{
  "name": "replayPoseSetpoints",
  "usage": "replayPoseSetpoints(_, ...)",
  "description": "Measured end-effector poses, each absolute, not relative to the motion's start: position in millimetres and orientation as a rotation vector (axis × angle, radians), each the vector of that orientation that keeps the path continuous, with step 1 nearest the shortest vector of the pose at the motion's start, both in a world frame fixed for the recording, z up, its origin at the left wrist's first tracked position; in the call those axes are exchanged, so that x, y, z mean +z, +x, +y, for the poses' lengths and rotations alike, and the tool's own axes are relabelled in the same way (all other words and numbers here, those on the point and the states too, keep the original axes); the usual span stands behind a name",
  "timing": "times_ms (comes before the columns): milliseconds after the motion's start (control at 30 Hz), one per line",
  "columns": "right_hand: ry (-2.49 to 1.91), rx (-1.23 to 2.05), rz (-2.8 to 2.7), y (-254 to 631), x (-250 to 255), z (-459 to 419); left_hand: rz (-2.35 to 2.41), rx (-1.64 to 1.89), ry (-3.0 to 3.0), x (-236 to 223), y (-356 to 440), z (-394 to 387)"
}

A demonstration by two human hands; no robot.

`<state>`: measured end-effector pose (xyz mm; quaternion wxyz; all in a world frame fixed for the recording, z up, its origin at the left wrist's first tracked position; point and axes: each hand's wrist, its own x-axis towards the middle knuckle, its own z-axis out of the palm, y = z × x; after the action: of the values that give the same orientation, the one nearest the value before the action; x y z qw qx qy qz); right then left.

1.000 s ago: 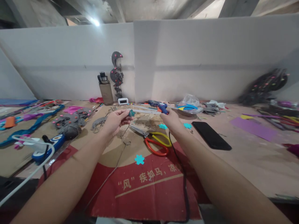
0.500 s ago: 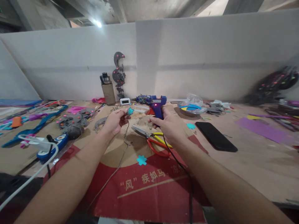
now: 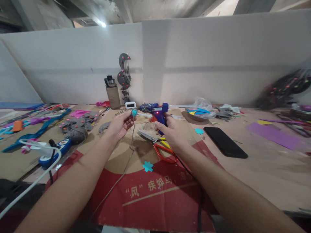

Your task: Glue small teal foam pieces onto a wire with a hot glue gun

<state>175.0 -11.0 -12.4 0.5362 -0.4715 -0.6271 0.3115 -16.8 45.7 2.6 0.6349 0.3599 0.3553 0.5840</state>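
Between the fingertips of my left hand (image 3: 122, 124) is a small turquoise flower-shaped cutout (image 3: 134, 112). A grey cord (image 3: 130, 158) hangs down from those fingers and runs across the cardboard. My right hand (image 3: 171, 129) grips a blue hot glue gun (image 3: 159, 113) by its handle, its red light lit. The nozzle points left, close beside the cutout; whether they touch I cannot tell. Below the glue gun lie scissors (image 3: 166, 153) with red and yellow handles. A second turquoise cutout (image 3: 148, 166) rests flat on the cardboard, and a third (image 3: 199, 131) lies right of my right hand.
Red and tan cardboard (image 3: 155, 200) covers the table's front. A black phone (image 3: 224, 142) and purple sheet (image 3: 273, 135) lie right. Behind stand a bottle (image 3: 113, 95), a small white digital display (image 3: 130, 105) and a bagged bowl (image 3: 200, 113). A blue power strip (image 3: 57, 153) sits left.
My right hand has moved the glue gun left and slightly down, bringing its nozzle nearer the cutout. My left hand has shifted slightly, still holding the cutout.
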Motion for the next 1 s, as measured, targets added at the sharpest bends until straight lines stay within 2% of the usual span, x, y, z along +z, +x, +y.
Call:
replayPoseSetpoints(100,-1.115,0.763,-1.486,174.4,-13.4,-11.9,0.812,1.343,0.864,1.2,-16.4,45.9)
replayPoseSetpoints(367,-1.098,0.562,-1.586,174.1,-11.4,-15.7,0.793,1.35,0.939,0.6,-14.4,44.5)
replayPoseSetpoints(1000,-1.208,0.495,-1.64,169.6,-12.2,-24.2,0.769,1.366,0.945,3.2,-9.2,37.3)
